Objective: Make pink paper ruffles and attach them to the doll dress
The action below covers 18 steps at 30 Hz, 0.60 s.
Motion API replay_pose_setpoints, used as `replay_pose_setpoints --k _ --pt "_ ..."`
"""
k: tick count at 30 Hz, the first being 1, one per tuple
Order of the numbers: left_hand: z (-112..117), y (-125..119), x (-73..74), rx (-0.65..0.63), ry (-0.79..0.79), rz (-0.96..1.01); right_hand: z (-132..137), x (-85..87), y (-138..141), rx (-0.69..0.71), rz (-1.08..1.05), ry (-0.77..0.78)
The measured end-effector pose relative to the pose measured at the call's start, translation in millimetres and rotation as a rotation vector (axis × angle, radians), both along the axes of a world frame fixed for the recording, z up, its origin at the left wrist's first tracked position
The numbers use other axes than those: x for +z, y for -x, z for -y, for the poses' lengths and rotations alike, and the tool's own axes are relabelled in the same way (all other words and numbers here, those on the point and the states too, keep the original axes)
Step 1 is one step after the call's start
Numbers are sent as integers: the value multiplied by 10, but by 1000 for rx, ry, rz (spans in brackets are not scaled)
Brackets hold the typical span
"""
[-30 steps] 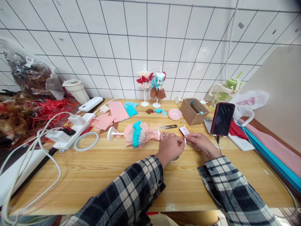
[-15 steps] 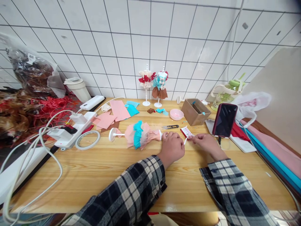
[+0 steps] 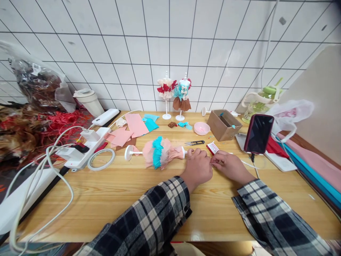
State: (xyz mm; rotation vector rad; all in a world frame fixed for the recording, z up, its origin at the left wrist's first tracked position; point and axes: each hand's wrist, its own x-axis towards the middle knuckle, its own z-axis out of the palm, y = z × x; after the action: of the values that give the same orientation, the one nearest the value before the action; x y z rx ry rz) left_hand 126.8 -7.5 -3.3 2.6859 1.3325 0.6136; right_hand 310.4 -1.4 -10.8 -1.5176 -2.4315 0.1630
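A miniature dress form (image 3: 142,153) lies on its side, wearing a ruffled pink and turquoise paper dress (image 3: 157,153). My left hand (image 3: 197,169) is closed right beside its neck end, with the fingers curled and their tips partly hidden. Thumb and fingers of my right hand (image 3: 231,166) are pinched together, meeting the left fingertips. Whatever sits between them is too small or too covered to make out. Just behind the right fingers is a small red and white box (image 3: 212,147). Thread snips (image 3: 195,143) lie behind my left hand.
Two dressed miniature forms (image 3: 181,96) stand by the tiled wall. A pink bowl (image 3: 201,128), cardboard box (image 3: 223,126) and phone (image 3: 259,134) are farther right. Paper pieces (image 3: 135,124), a tape roll (image 3: 101,159) and a power strip (image 3: 92,147) with loose cables lie left.
My right hand has closed in on my left, and their fingertips now meet. The white strip that showed between them is no longer visible there. The whole view has shifted slightly.
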Motion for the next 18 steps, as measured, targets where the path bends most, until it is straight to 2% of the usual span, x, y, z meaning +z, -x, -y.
replay_pose_setpoints --k 5,10,15,18 --pt "2 -33 -23 -1 2 -13 38 -124 -30 155 -4 -93" --pt "21 -45 -17 -16 13 -9 60 -154 -78 249 100 -215" --pt "21 -62 -1 -39 -26 -89 56 -148 -143 338 131 -212" --pt "-9 -48 -7 5 -36 -125 71 -152 -182 363 156 -197"
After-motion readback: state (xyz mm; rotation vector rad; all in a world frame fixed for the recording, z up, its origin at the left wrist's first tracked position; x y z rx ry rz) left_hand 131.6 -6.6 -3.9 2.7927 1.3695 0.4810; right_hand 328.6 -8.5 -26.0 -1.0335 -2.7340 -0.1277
